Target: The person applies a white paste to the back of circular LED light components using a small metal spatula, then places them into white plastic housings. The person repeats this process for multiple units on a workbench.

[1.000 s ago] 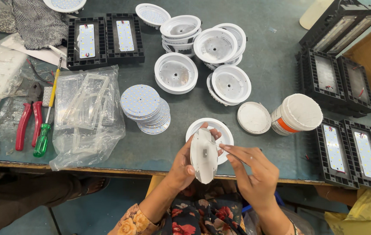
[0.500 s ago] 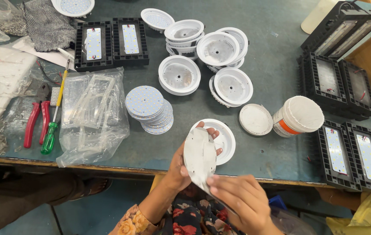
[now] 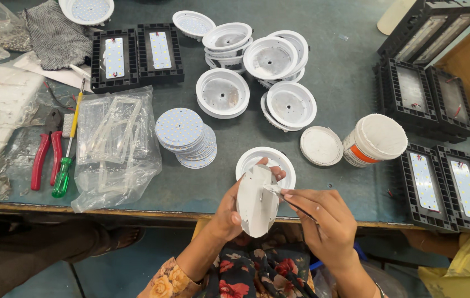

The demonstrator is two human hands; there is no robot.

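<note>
The left hand (image 3: pixel 229 212) grips a flat white disc (image 3: pixel 257 200) by its rim, near the bench (image 3: pixel 345 88) edge. The right hand (image 3: pixel 323 221) pinches a thin tool (image 3: pixel 295 205), possibly a brush, against the disc's matte face.

Half a second ago the right hand (image 3: pixel 323 221) lay low under the round white disc (image 3: pixel 257 201), near its bottom edge; now it has come up beside the disc, fingertips touching the middle of its face with a thin dark tool. The left hand (image 3: pixel 232 207) has tilted the disc more edge-on and lowered it slightly over the table's front edge (image 3: pixel 135 209).
</note>
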